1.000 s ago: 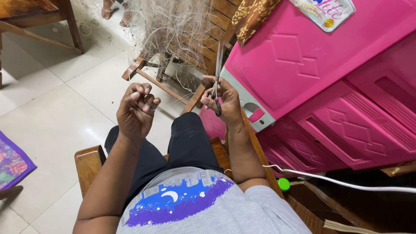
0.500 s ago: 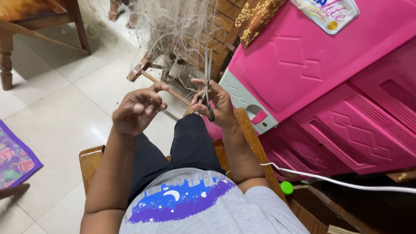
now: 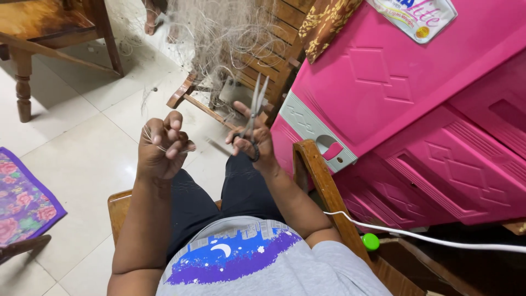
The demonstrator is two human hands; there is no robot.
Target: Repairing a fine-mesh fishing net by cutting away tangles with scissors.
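I sit on a wooden chair (image 3: 315, 170) and look down at my lap. My left hand (image 3: 161, 145) is raised in front of me, its fingers curled around thin pale threads (image 3: 156, 143) of netting. My right hand (image 3: 255, 143) holds a pair of metal scissors (image 3: 253, 112), the blades slightly apart and pointing up and away. A tangled mass of fine fishing net (image 3: 219, 38) hangs over a slatted wooden chair (image 3: 263, 66) straight ahead. The two hands are a hand's width apart.
A large pink plastic cabinet (image 3: 416, 109) fills the right side. A white cable (image 3: 427, 238) and a green cap (image 3: 371, 241) lie beside my chair. A wooden table leg (image 3: 22, 82) stands at the left, a floral mat (image 3: 22, 203) on the tiled floor.
Both hands have shifted a little left and down in view. The scissors' blades have opened slightly and the left fingers have tightened on the threads.
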